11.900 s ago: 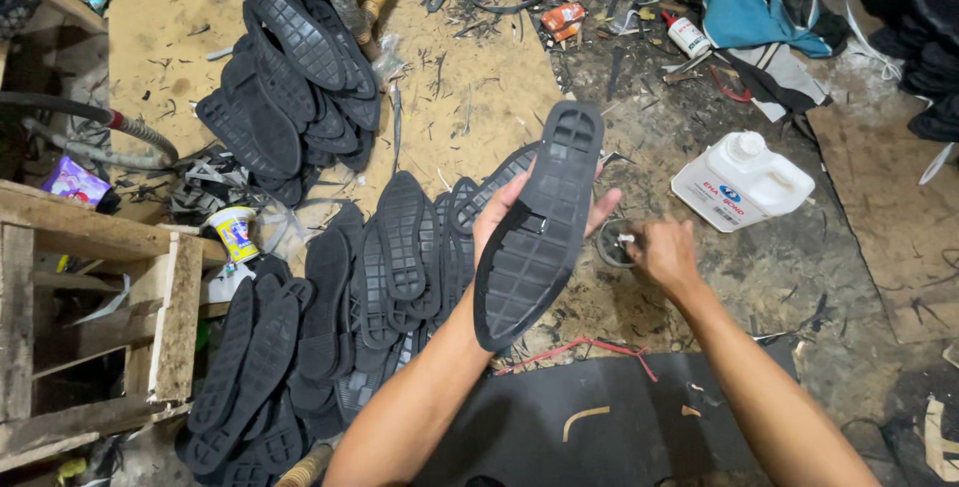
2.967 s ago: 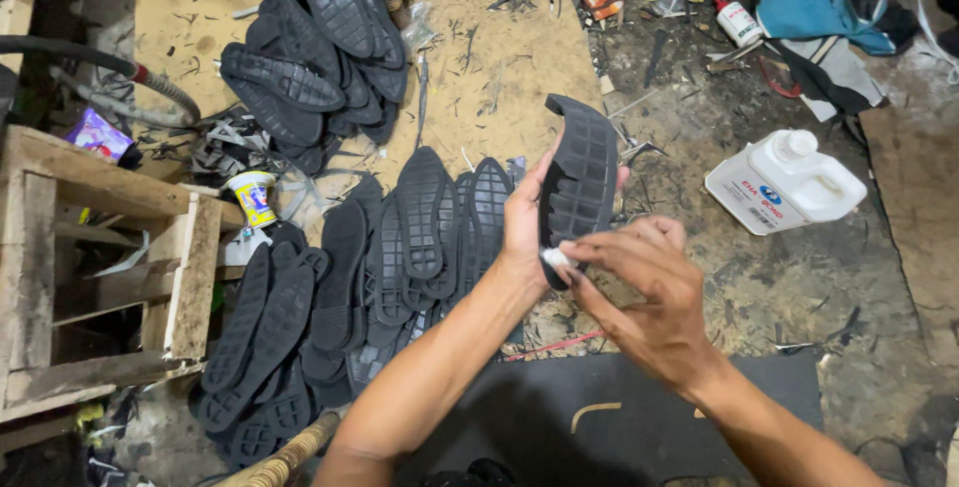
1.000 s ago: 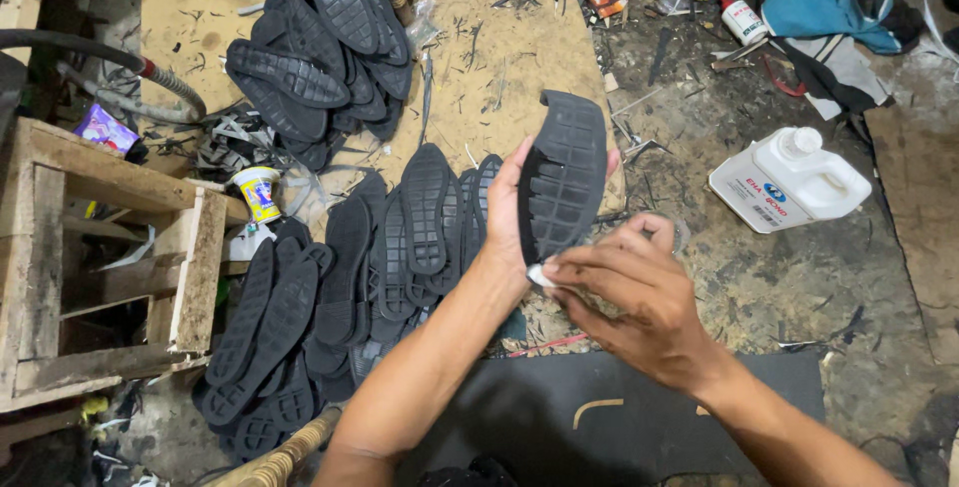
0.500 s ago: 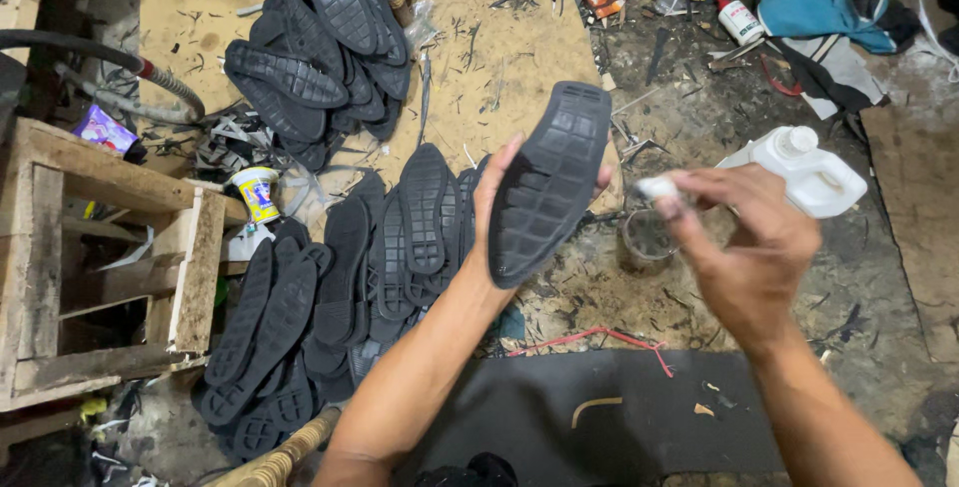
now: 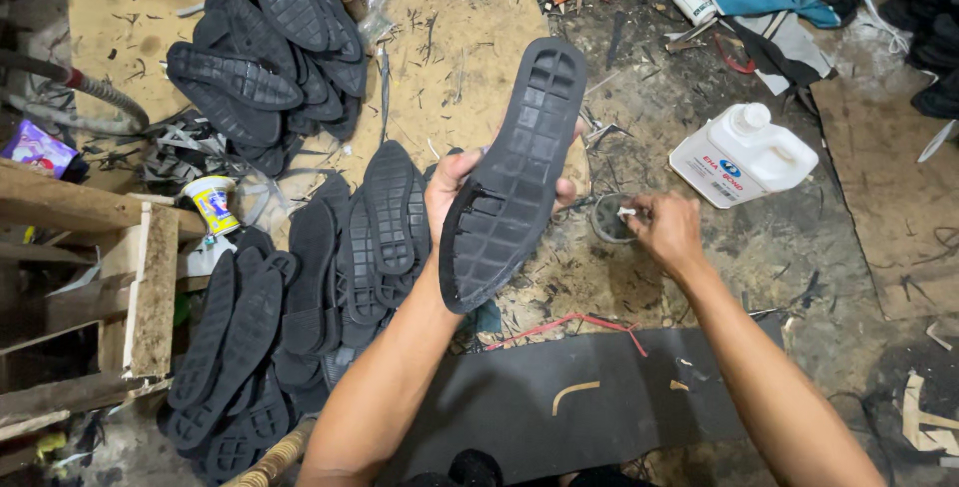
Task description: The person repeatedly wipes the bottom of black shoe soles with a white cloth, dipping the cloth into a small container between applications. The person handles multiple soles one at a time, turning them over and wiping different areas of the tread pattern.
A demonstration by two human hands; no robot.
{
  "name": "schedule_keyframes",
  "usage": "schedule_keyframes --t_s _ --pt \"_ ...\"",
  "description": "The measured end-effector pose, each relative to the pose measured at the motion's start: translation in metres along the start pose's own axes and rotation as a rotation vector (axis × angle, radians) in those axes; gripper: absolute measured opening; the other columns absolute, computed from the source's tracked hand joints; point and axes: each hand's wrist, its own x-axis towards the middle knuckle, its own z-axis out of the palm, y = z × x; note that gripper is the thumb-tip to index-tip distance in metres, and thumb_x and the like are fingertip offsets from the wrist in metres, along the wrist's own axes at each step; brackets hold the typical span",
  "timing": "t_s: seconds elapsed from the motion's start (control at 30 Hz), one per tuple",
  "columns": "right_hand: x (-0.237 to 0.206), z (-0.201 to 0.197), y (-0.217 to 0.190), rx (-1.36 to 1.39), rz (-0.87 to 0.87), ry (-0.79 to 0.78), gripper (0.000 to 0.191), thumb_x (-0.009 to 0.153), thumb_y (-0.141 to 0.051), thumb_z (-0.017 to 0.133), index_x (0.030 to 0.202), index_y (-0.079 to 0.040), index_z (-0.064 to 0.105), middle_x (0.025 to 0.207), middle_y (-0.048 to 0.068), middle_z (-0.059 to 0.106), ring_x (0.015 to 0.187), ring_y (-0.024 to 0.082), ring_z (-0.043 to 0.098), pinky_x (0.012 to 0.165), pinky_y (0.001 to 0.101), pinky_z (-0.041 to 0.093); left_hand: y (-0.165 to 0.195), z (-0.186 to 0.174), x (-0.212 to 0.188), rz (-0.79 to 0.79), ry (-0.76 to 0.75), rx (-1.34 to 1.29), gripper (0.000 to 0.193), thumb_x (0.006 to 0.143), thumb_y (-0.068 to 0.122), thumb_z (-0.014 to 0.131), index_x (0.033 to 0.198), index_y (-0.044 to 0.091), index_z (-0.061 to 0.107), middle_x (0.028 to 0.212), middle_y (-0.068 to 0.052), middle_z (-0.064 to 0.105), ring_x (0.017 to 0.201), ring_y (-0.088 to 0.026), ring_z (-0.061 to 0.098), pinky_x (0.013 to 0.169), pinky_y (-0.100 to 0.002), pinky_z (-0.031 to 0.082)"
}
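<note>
My left hand (image 5: pixel 446 193) holds up a black rubber shoe sole (image 5: pixel 514 172), tread side facing me, toe end pointing away. My right hand (image 5: pixel 667 232) is lowered to the right, pinching a small white wad (image 5: pixel 626 213) over a small round dish (image 5: pixel 609 219) on the ground. Several more black soles lie in a pile (image 5: pixel 300 287) just left of my left arm.
A second pile of soles (image 5: pixel 270 47) lies at the back left. A white plastic jug (image 5: pixel 744 154) stands right of the dish. A wooden crate (image 5: pixel 90 297) is at the left, a small tin (image 5: pixel 212 203) beside it, a dark mat (image 5: pixel 559 397) near me.
My right hand left the sole's heel edge, swung right and dropped down to the small dish with the white wad. The left hand keeps the sole raised, now tilted more upright.
</note>
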Motion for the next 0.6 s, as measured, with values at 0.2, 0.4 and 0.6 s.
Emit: schedule_keyframes --t_s 0.2,0.4,0.6 --pt "0.006 -0.021 -0.014 -0.027 0.078 -0.100 0.030 0.076 -0.027 0.085 0.106 -0.020 0.083 0.076 0.012 0.074 0.076 0.026 0.064 0.083 0.0441 0.040 -0.004 -0.009 0.005 0.099 0.311 -0.046 0.066 0.103 0.035 0.055 0.156 0.000 0.035 0.148 -0.022 0.047 0.140 -0.051 0.044 0.119 -0.055 0.044" --pt "0.003 -0.130 -0.076 0.695 0.123 0.261 0.023 0.094 -0.012 0.079 0.116 -0.006 0.080 0.092 0.001 0.071 0.080 0.007 0.058 0.072 0.0252 0.046 -0.007 -0.037 0.006 0.080 0.186 0.005 0.054 0.111 0.015 0.049 0.164 0.014 0.037 0.160 -0.024 0.045 0.145 -0.052 0.046 0.117 -0.053 0.045" --pt "-0.040 -0.187 -0.171 0.727 -0.229 0.351 0.021 0.093 -0.010 0.080 0.114 -0.008 0.076 0.109 0.004 0.075 0.101 0.013 0.066 0.092 0.0288 0.050 -0.031 -0.051 0.004 0.154 0.205 0.216 0.069 0.113 0.008 0.049 0.174 0.016 0.018 0.167 -0.015 0.037 0.149 -0.032 0.047 0.119 -0.044 0.049"
